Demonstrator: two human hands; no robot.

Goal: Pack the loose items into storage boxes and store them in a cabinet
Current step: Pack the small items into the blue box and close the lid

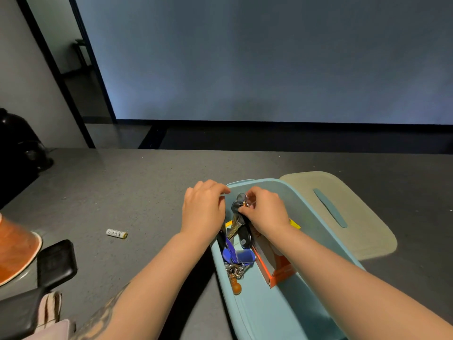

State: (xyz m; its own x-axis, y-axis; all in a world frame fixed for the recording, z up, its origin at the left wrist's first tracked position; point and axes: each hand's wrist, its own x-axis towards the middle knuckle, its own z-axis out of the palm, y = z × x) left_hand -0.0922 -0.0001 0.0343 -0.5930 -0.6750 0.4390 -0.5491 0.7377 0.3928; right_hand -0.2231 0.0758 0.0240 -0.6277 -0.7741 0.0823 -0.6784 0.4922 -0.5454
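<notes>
A pale blue storage box sits on the grey table in the lower middle of the frame, its long axis running from the upper middle down toward the lower right edge. Its beige lid with a blue handle strip lies flat on the table just right of the box, touching or nearly touching its rim.

The right hand reaches into the box near its far end and pinches a bunch of keys by the ring; the keys hang down, blades pointing toward the lower left of the frame, with a black key fob at the bottom. The left hand rests with curled fingers on the box's left rim near the far corner.

Inside the box, below the hanging keys, lie blue key tags on a metal chain with a brown wooden bead, and an orange and white carton stands on edge along the middle.

A small white battery lies on the table in the left middle, well apart from the box, its long axis nearly level across the frame with the gold end pointing right
</notes>
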